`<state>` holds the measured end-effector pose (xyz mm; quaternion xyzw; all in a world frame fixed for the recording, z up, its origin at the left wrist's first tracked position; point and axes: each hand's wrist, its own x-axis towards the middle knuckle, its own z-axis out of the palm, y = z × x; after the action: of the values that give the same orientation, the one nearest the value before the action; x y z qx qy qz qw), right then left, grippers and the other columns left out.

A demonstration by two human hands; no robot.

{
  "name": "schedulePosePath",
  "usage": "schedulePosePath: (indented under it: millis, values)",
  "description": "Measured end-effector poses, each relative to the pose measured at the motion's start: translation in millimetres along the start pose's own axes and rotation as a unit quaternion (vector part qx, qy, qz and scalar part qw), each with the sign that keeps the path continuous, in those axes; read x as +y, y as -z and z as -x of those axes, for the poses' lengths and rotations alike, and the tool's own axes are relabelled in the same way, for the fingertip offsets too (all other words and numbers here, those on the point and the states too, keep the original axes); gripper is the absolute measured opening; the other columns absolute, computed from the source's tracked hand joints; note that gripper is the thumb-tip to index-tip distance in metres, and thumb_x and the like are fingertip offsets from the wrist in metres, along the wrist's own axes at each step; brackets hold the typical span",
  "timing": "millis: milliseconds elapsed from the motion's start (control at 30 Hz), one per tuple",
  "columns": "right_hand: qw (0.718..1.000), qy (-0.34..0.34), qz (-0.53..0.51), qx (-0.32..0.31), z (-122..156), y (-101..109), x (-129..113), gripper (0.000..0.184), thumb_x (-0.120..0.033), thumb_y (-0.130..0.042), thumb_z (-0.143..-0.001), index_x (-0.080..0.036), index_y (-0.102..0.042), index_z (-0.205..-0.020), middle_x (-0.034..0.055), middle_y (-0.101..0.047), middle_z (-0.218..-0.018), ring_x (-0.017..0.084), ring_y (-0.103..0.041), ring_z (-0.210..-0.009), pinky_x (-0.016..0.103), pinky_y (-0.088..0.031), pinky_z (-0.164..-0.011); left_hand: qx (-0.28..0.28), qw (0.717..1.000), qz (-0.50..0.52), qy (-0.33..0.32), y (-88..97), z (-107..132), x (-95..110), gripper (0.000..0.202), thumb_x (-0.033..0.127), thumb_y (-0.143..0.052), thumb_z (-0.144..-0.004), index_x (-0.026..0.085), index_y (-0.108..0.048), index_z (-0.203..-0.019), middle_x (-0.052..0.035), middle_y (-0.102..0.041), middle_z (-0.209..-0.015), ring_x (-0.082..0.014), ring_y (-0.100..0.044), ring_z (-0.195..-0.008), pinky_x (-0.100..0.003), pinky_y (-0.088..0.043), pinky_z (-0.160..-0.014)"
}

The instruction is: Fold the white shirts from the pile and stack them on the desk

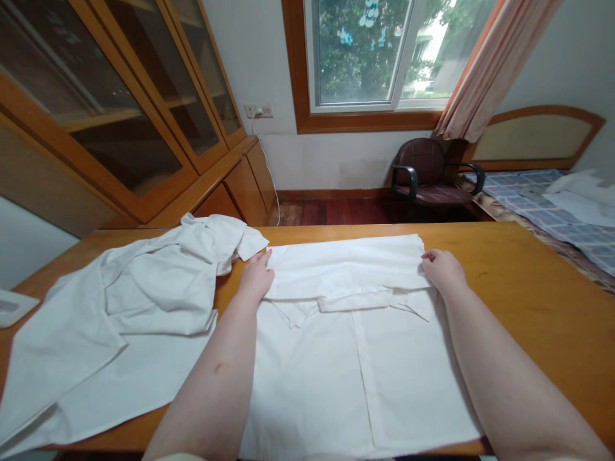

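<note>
A white shirt [307, 371] lies flat on the wooden table, front placket showing. Its far part is folded over toward me as a wide band, with collar-like points and creased cloth peeking out along the band's near edge. My left hand [257, 276] is closed at the band's left edge, its fingertips partly hidden. At the right edge, my right hand [444, 272] pinches the cloth between thumb and fingers. Left of my left forearm, a second white garment [163, 288] lies in a loose, crumpled heap.
The wooden table [528, 320] extends to the right of the shirt. Beyond it are a brown armchair [420, 166], a bed [576, 218] and a window. A glass-door cabinet [144, 115] stands at left, and a white plastic object [14, 308] sits at the left edge.
</note>
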<state>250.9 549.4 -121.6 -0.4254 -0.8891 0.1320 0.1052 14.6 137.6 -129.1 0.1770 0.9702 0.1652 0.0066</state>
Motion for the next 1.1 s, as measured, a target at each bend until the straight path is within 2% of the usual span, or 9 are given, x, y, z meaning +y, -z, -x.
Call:
schedulePosePath:
  millis: [133, 267, 433, 600, 667, 767, 833, 933, 1100]
  values:
    - [0.992, 0.088, 0.028, 0.085, 1.3, -4.7, -6.1, 0.042, -0.035, -0.044, -0.085, -0.015, -0.059, -0.118, 0.0168, -0.051, -0.131, 0.031, -0.047, -0.117, 0.044, -0.037, -0.097, 0.051, 0.996, -0.078, -0.007, 4.1, 10.3, 16.1, 0.053, 0.021, -0.046, -0.081, 0.019, -0.049, -0.133, -0.0138, -0.033, -0.148, -0.0339, -0.034, -0.132, -0.048, -0.03, -0.106]
    - [0.979, 0.195, 0.066, 0.001, 4.0, -12.9, -14.9, 0.052, -0.045, -0.039, -0.089, -0.021, -0.044, -0.136, 0.0104, -0.033, -0.148, 0.029, -0.029, -0.134, 0.052, -0.023, -0.108, 0.025, 0.987, -0.087, -0.135, -0.4, 15.7, 26.2, 0.052, 0.034, -0.039, -0.09, 0.021, -0.041, -0.139, -0.0097, -0.023, -0.153, -0.0295, -0.014, -0.141, -0.048, -0.013, -0.112]
    - [0.978, 0.149, 0.084, -0.118, 5.5, -15.6, -18.4, 0.059, -0.052, -0.024, -0.092, -0.022, -0.034, -0.142, 0.0089, -0.025, -0.152, 0.028, -0.023, -0.138, 0.063, -0.017, -0.105, -0.117, 0.983, -0.083, -0.118, -8.6, 13.9, 24.2, 0.058, 0.045, -0.035, -0.091, 0.025, -0.027, -0.145, -0.0062, -0.016, -0.154, -0.0287, -0.01, -0.141, -0.056, -0.011, -0.11]
    - [0.979, 0.156, 0.082, -0.104, 5.2, -17.6, -17.0, 0.06, -0.051, -0.025, -0.092, -0.019, -0.034, -0.142, 0.0099, -0.025, -0.151, 0.03, -0.023, -0.138, 0.066, -0.015, -0.104, -0.027, 0.984, -0.108, -0.141, 8.4, 30.8, 41.3, 0.051, 0.035, -0.05, -0.086, 0.019, -0.048, -0.134, -0.0126, -0.033, -0.148, -0.0347, -0.015, -0.139, -0.058, -0.008, -0.11]
    - [0.982, 0.16, 0.073, -0.07, 6.5, -15.2, -18.3, 0.058, -0.05, -0.029, -0.091, -0.019, -0.038, -0.139, 0.0115, -0.03, -0.149, 0.032, -0.027, -0.136, 0.065, -0.016, -0.104, 0.016, 0.972, -0.071, -0.223, 20.0, 45.5, 56.7, 0.042, 0.031, -0.05, -0.086, 0.022, -0.054, -0.127, -0.0095, -0.043, -0.142, -0.0302, -0.025, -0.137, -0.055, -0.01, -0.112]
    - [0.972, 0.233, 0.021, -0.004, 14.9, -1.6, -26.3, 0.051, -0.045, -0.04, -0.089, -0.019, -0.048, -0.132, 0.0119, -0.047, -0.138, 0.03, -0.041, -0.126, 0.052, -0.025, -0.105, -0.007, 0.916, 0.008, -0.401, 31.8, 66.4, 80.2, 0.023, 0.031, -0.051, -0.086, 0.026, -0.066, -0.103, -0.0034, -0.061, -0.12, -0.0214, -0.043, -0.125, -0.048, -0.013, -0.113]
    - [0.948, 0.315, -0.035, -0.021, 26.8, 12.6, -37.1, 0.042, -0.042, -0.045, -0.087, -0.021, -0.057, -0.122, 0.0098, -0.06, -0.122, 0.025, -0.054, -0.11, 0.04, -0.038, -0.096, -0.028, 0.882, 0.026, -0.469, 32.5, 75.0, 91.8, 0.012, 0.035, -0.06, -0.08, 0.026, -0.068, -0.083, -0.0011, -0.065, -0.104, -0.0214, -0.047, -0.119, -0.049, -0.011, -0.114]
    - [0.915, 0.372, -0.062, -0.145, 51.9, 32.6, -58.9, 0.027, -0.042, -0.052, -0.083, -0.022, -0.068, -0.091, 0.0046, -0.068, -0.087, 0.017, -0.059, -0.073, 0.029, -0.044, -0.07, -0.061, 0.865, 0.016, -0.497, 25.0, 78.6, 100.5, 0.02, 0.041, -0.073, -0.068, 0.024, -0.064, -0.074, -0.0008, -0.063, -0.096, -0.0217, -0.05, -0.11, -0.048, -0.013, -0.113]
    - [0.865, 0.432, -0.047, -0.252, 85.4, 42.7, -88.6, 0.021, -0.04, -0.064, -0.074, -0.022, -0.07, -0.083, 0.003, -0.068, -0.081, 0.018, -0.059, -0.075, 0.027, -0.041, -0.068, -0.066, 0.873, 0.0, -0.482, 13.8, 74.5, 98.8, 0.025, 0.036, -0.076, -0.065, 0.023, -0.064, -0.082, -0.0019, -0.06, -0.101, -0.0207, -0.049, -0.104, -0.044, -0.023, -0.108]
